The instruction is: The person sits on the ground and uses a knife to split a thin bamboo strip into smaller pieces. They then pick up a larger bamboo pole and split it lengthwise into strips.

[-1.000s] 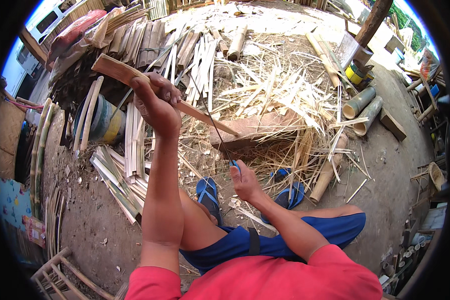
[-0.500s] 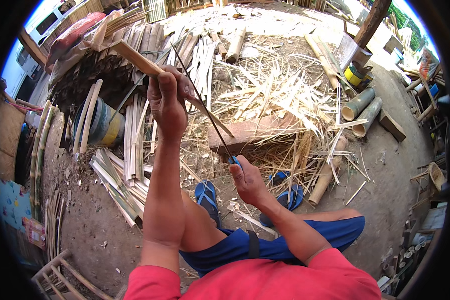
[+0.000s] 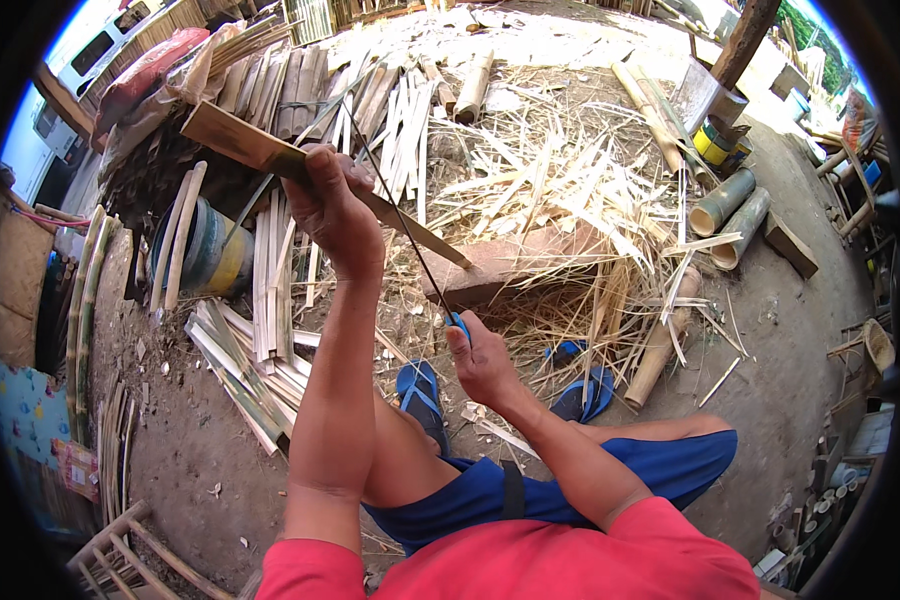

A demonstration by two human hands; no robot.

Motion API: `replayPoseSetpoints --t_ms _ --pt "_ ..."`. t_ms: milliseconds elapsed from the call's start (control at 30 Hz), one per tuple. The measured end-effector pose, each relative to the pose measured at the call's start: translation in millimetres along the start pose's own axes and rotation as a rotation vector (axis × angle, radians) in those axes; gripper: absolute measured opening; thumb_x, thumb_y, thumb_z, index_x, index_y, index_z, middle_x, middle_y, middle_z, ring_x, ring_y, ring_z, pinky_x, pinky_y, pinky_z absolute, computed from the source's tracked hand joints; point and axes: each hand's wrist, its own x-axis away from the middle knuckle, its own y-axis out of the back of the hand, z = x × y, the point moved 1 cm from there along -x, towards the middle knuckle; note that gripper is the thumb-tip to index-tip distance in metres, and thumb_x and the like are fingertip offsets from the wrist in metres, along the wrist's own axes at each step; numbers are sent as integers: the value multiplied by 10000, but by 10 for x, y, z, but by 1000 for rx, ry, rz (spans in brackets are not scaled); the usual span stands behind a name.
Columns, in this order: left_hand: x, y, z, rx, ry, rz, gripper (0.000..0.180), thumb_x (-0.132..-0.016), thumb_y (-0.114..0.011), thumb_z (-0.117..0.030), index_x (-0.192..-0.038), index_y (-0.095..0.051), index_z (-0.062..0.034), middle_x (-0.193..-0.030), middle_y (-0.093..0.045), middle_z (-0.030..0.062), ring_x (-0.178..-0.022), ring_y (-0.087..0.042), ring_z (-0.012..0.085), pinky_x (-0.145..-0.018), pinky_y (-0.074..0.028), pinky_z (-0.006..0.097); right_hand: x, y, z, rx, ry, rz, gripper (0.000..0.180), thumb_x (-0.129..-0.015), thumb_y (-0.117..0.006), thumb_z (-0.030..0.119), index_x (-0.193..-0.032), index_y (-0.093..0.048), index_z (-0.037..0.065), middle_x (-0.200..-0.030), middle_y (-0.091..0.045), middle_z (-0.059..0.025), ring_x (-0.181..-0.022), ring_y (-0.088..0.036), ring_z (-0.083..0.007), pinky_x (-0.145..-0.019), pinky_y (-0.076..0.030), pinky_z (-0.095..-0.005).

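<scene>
Left hand (image 3: 338, 215) closed round a slat (image 3: 230, 138), whose far end seems to meet the block (image 3: 525, 263) ahead of the right hand (image 3: 483, 362); right hand gripping the knife (image 3: 419, 259), its blade crossing the slat close by the left hand, contact unclear; risk: slat end skids or twists, blade jumps toward left fingers; surface: earth floor (image 3: 190, 440), shavings (image 3: 560, 180) beyond right hand; room: cluttered yard, bucket (image 3: 205, 250) left of left hand.

smooth bamboo strip (image 3: 228, 137), metal-bladed knife (image 3: 424, 264), rough matt block (image 3: 515, 264), cloth shorts (image 3: 670, 466)
</scene>
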Motion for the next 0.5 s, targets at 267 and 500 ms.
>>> replayPoseSetpoints --t_ms 267,500 --pt "-58 360 378 30 56 46 310 -1022 -582 -401 -984 -532 -97 -656 -499 -14 -606 -530 99 -600 -458 258 10 165 -1487 -103 -892 125 622 -1029 -376 579 -883 -549 -1 -644 -595 -170 -519 -630 -326 -545 -507 -445" --pt "468 673 1441 -523 634 605 329 -1043 -566 -292 -1231 -589 -23 -1070 -707 62 -1028 -621 158 -942 -455 323 280 59 -1488 -169 -844 53 583 -1034 -402 563 -858 -532 22 -613 -529 -92 -459 -529 -207 -475 -454 -376"
